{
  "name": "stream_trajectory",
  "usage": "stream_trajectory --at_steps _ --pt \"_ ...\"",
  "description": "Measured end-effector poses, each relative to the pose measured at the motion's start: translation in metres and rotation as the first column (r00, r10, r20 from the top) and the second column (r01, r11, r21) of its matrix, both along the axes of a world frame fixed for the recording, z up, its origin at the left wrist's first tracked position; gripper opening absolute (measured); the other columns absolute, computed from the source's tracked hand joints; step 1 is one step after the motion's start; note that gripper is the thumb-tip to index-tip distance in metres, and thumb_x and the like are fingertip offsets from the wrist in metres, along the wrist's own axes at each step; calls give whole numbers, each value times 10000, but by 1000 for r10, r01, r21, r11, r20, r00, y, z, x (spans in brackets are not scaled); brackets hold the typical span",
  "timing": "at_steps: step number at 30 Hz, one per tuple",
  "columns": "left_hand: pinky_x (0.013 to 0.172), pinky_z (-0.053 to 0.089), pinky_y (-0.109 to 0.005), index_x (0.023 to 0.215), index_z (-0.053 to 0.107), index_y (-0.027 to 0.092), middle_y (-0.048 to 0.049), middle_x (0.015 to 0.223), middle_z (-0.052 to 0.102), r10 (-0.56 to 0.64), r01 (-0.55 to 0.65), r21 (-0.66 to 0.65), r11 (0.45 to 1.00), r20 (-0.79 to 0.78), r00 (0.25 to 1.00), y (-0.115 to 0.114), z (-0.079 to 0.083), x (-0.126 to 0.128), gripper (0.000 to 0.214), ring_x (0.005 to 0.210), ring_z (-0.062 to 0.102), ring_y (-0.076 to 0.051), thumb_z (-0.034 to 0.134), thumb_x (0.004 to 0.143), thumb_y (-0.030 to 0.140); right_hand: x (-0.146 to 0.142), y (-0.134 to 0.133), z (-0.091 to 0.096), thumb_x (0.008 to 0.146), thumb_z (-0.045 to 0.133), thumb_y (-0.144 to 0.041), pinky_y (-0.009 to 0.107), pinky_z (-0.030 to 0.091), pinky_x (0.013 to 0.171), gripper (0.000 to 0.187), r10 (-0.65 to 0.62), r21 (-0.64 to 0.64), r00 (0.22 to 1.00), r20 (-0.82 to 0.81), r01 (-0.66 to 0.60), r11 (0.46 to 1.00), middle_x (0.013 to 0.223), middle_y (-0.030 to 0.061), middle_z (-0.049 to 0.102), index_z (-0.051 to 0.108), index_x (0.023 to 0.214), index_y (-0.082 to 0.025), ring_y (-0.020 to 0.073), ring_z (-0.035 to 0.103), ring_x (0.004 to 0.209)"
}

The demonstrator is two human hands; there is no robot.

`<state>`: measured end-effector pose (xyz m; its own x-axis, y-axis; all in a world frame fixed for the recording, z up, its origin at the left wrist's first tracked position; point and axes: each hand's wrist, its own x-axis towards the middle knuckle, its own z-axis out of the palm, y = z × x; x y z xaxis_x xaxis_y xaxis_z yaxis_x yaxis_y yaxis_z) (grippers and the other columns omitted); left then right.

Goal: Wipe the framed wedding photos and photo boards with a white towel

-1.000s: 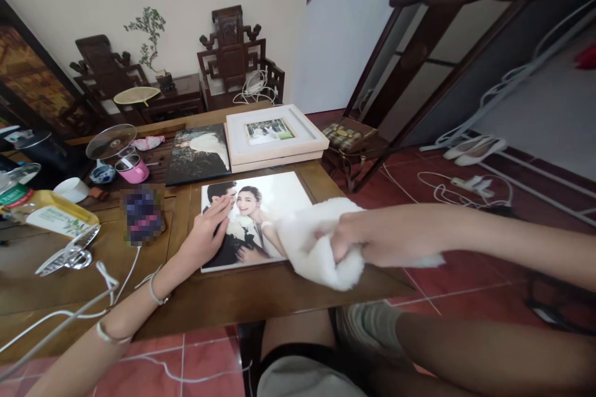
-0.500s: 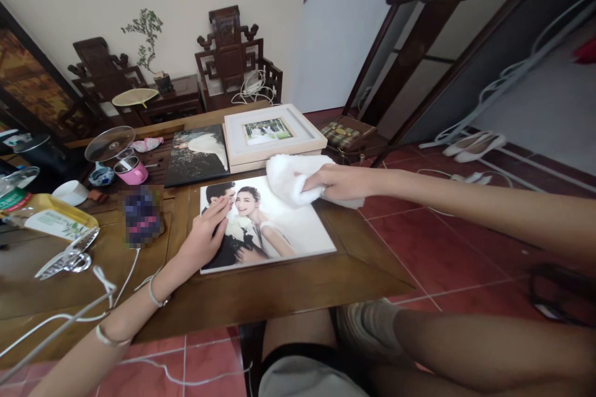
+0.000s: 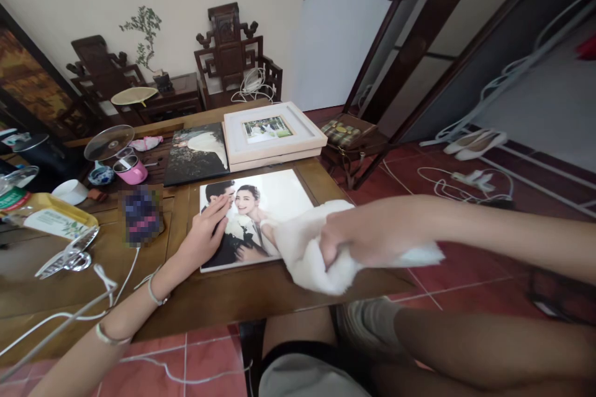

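A photo panel [image 3: 288,195] with a printed portrait of a couple lies flat near the table's front edge. My left hand [image 3: 208,229] rests on its left side, fingers stretched out over the print. In my right hand [image 3: 354,232] a white cloth [image 3: 311,248] is bunched up, and it covers the panel's lower right corner and hangs past it. Behind the panel are a dark photo panel [image 3: 198,155] and a white-framed picture [image 3: 274,133] lying on another pale frame.
On the wooden table [image 3: 261,291], to the left, are a blurred-out device [image 3: 142,217] on a cable, a silver hair claw [image 3: 69,254], an oil bottle [image 3: 51,214] and a pink cup [image 3: 131,170]. A chair [image 3: 419,37] with a plaid bag [image 3: 347,130] stands at the right.
My right hand has drawn the cloth from the panel's upper right corner towards me, down to its lower right corner. My left hand has stayed in place.
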<state>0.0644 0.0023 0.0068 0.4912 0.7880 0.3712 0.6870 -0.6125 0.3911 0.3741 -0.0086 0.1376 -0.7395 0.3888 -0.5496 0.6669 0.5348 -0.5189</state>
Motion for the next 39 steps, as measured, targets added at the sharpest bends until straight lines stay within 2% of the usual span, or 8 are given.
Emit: stream_trajectory --at_steps 4,10,14,18,24,28,34,39 --pt "1170 332 -508 1413 509 177 -124 1475 495 13 -13 -11 1000 -3 1000 -1 0 -7 436 1415 396 -246 399 993 222 6 41 -9 540 433 -68 277 493 825 589 -103 54 994 -27 104 993 1036 40 740 752 1027 -156 230 664 947" --pt "1172 324 -512 1423 498 202 -106 1492 479 10 -10 -29 1000 5 1000 1 -2 -5 441 1424 382 -247 400 995 228 17 95 -32 593 437 -95 292 482 871 602 -111 271 981 -161 152 951 1108 52 721 714 1123 -165 236 652 979" --pt "1175 314 -520 1430 491 213 -101 1490 482 13 -13 -33 999 15 1000 2 -3 -2 442 1424 382 -246 393 999 239 17 106 -40 616 436 -77 319 465 907 586 -88 395 983 -160 146 907 1098 69 726 721 1121 -161 252 639 1007" --pt "1175 318 -513 1431 490 221 -98 1487 487 21 -20 -34 999 20 1000 2 -5 -8 440 1416 396 -246 391 1003 252 0 77 -30 632 429 -31 286 471 794 569 -45 316 992 -121 81 945 979 85 734 731 1103 -133 225 646 861" --pt "1175 326 -499 1419 502 241 -84 1485 494 23 -22 -16 1000 46 999 3 -7 -16 430 1411 404 -244 398 1002 253 -32 -4 1 612 443 53 268 440 667 577 41 51 998 44 -44 998 924 66 710 776 998 -216 210 638 790" --pt "1174 321 -506 1421 498 214 -105 1485 490 19 -19 -34 999 12 1000 2 -6 -13 434 1418 393 -252 390 1002 251 -38 -19 6 637 458 32 265 405 581 541 48 17 995 84 -49 999 965 62 710 783 969 -246 198 628 732" --pt "1171 313 -515 1431 480 206 -114 1498 472 23 -23 -50 999 -1 1000 2 -5 -14 440 1425 381 -250 381 1004 239 -28 41 -17 689 464 -19 283 461 781 499 -5 271 999 -47 18 962 905 89 701 752 1067 -169 223 624 882" --pt "1174 305 -521 1438 472 229 -106 1494 480 7 -6 -33 999 17 1000 4 -4 -12 442 1427 377 -246 379 1006 240 -15 92 -38 684 458 -15 315 461 870 589 -37 432 990 -139 94 897 1060 111 704 686 1208 -157 254 610 1015"
